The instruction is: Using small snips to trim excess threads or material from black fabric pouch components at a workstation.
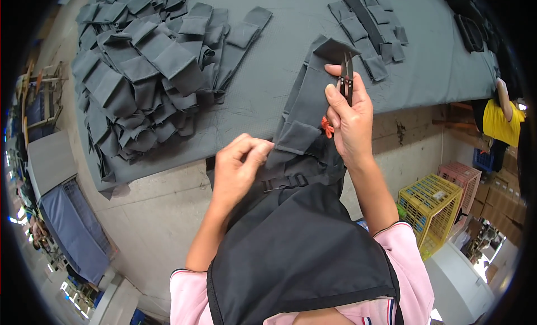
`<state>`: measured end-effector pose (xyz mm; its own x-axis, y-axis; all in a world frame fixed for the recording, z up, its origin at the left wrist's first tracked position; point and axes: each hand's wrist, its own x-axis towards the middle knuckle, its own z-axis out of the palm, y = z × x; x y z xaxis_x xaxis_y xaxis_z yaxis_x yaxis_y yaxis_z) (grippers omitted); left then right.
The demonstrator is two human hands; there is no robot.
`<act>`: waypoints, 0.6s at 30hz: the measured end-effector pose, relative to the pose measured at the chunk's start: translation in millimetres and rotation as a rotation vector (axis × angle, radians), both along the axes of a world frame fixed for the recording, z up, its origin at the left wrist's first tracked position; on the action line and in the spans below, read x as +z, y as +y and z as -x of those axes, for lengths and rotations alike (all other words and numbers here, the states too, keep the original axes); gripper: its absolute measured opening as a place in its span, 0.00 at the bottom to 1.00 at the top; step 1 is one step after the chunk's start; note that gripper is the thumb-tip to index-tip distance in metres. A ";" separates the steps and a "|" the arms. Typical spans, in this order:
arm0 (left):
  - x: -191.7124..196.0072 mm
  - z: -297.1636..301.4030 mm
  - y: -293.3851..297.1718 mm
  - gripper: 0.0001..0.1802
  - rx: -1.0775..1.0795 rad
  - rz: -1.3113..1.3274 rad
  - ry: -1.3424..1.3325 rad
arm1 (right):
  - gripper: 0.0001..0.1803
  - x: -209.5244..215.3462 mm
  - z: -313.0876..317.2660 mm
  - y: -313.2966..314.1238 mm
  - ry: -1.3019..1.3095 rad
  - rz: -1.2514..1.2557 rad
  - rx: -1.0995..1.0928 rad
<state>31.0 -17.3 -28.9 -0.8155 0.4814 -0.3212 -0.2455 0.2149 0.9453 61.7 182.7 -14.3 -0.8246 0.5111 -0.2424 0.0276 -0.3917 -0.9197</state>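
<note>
- Strip of dark grey woven fabric (311,93), long and flat with a folded flap at each end, lies slantwise between my two hands at the near edge of the grey-covered desk (425,82).
- My left grip (238,167) is pinched, thumb to forefinger, at the strip's lower left corner; I cannot tell whether cloth or loose thread is between the fingertips.
- My right grip (352,115) is closed around slim black metal thread snips (347,82), blades pointing away across the upper flap; an orange-red cord (327,127) hangs below.
- I judge the strip light, soft and bendable, firmer along its seams, neither slippery nor fragile.
- I would pinch a seamed long edge, clear of the blades.
- Similar pieces form a heap (140,68) at left.
</note>
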 end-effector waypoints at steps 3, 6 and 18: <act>-6.9 5.2 -8.9 0.10 0.100 -0.048 0.286 | 0.13 1.7 5.2 8.5 -0.002 -0.009 -0.076; 9.5 15.2 -1.0 0.30 -0.240 -0.016 0.533 | 0.13 1.5 8.3 2.7 -0.013 0.035 0.011; 5.2 22.1 6.5 0.40 -0.273 -0.265 0.344 | 0.13 -5.9 17.5 -6.6 -0.023 0.164 0.157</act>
<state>8.9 -10.9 -23.7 -0.6859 0.7200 0.1055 0.1208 -0.0303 0.9922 44.3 176.1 -20.2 -0.8844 0.3289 -0.3313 0.1202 -0.5253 -0.8424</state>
